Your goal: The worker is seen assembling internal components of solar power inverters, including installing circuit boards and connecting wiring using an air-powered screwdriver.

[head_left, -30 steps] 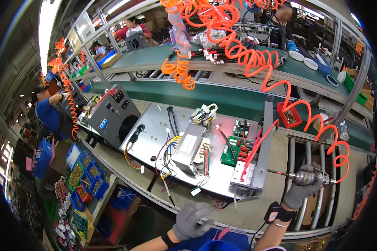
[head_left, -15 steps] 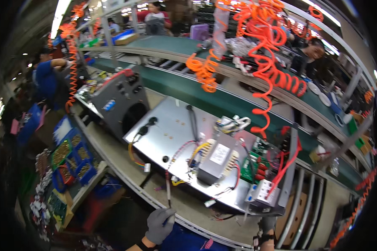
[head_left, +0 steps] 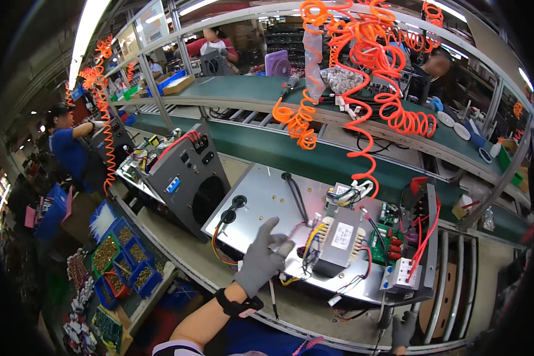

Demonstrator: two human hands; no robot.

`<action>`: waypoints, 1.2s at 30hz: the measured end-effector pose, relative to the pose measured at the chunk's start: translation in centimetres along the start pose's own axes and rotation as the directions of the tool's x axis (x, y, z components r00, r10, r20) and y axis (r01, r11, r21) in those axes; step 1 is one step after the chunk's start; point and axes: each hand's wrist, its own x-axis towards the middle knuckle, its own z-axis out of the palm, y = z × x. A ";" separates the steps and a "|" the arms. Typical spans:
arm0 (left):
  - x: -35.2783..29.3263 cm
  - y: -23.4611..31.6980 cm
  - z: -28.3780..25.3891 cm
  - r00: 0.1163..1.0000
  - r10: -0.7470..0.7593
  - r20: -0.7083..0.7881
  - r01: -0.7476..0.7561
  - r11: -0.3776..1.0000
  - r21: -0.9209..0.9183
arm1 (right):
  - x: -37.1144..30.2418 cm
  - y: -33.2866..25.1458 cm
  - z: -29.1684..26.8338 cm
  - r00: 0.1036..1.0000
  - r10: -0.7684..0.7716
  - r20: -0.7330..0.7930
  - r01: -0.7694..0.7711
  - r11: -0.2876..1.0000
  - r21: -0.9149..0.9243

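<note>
My left hand (head_left: 264, 258), in a grey glove with a black wrist strap, hovers over the front edge of a bare metal chassis plate (head_left: 261, 199). Its thumb is up and its fingers are loosely spread, close to coloured wires (head_left: 308, 237) beside a grey transformer (head_left: 338, 240). A thin dark tool (head_left: 273, 299) lies on the bench just under that hand, apart from it. My right hand (head_left: 404, 329), also gloved, is mostly cut off at the lower edge, next to a dark tool tip (head_left: 385, 319). Whether it grips the tool is hidden.
A green circuit board (head_left: 385, 240) and a red-wired end panel (head_left: 418, 237) sit on the plate's right. A grey cased unit (head_left: 190, 175) stands to the left. Orange coiled air hoses (head_left: 368, 118) hang overhead. Blue parts bins (head_left: 121, 261) sit lower left. Other people work at the far benches.
My left hand has risen from the bench's front edge onto the plate near the wires. My right hand, which gripped a power screwdriver at the right, has sunk to the lower edge.
</note>
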 end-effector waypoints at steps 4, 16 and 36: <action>2.3 0.6 -2.0 0.943 -0.172 0.285 0.162 0.985 0.059 | -4.4 -10.5 -5.5 0.980 0.003 -0.197 0.032 0.985 0.171; 6.5 0.7 -10.3 0.598 -0.203 0.776 0.334 0.943 -0.010 | -10.2 -42.2 2.4 0.756 -0.528 0.387 0.387 0.837 0.387; 3.1 -3.3 -11.5 0.795 -0.236 0.560 0.277 0.961 0.012 | -14.9 -30.7 16.2 0.469 -0.524 0.711 0.354 0.849 0.393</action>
